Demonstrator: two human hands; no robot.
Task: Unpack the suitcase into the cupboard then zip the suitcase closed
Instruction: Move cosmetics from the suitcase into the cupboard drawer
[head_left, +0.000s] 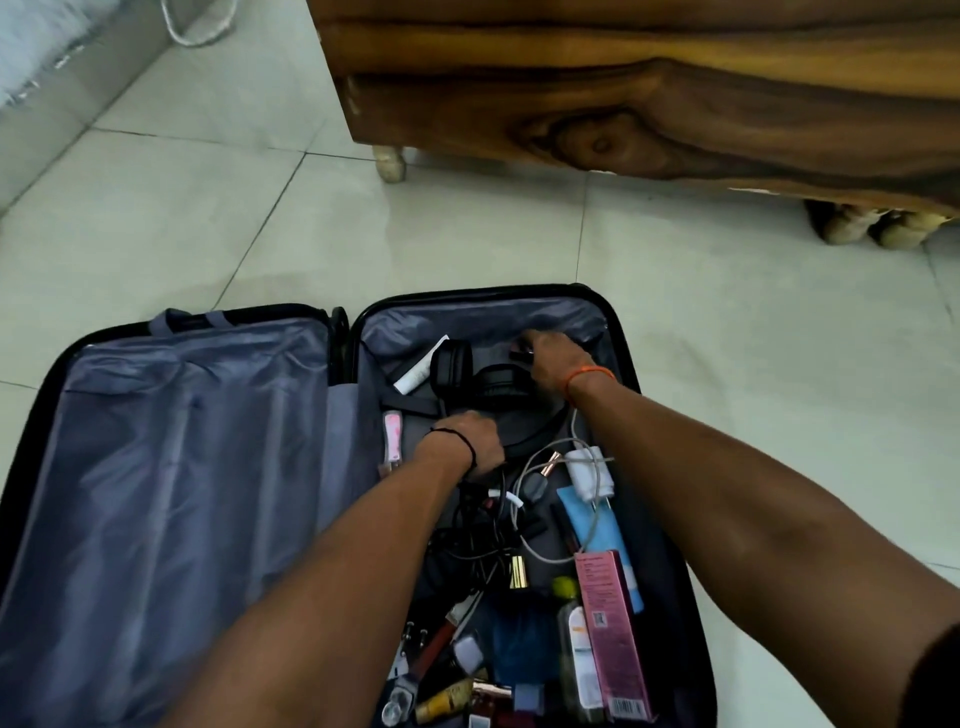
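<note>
So the suitcase (197, 467) is lying wide open on the tiled floor (467, 234), just short of the wooden cupboard (649, 104) at the far edge of the floor, whose doors aren't really in view. The left half holds only its grey lining as far as I can see, and the right half is still packed with loose stuff, so I'd say this is early in the unpacking, nowhere near zipping. There's one pair of black headphones (478, 379) at the far end of the right half, one pink box (613, 629) and one blue tube (592, 525) along its right edge, one white charger (587, 470) with its cable in the middle, plus a jumble of small bottles and cosmetics at the near end that I can't count properly. Left hand (475, 441) is down on the headphone band and black cords, fingers curled under, looks like it's gripping the headphones but I can't be totally sure. Right hand (550, 358) is at the far right corner, fingers pinching a small black thing (521, 356) I can't identify. Next move, I reckon: lift both clear without dragging the tangled cords along, then carry them to the cupboard.
</note>
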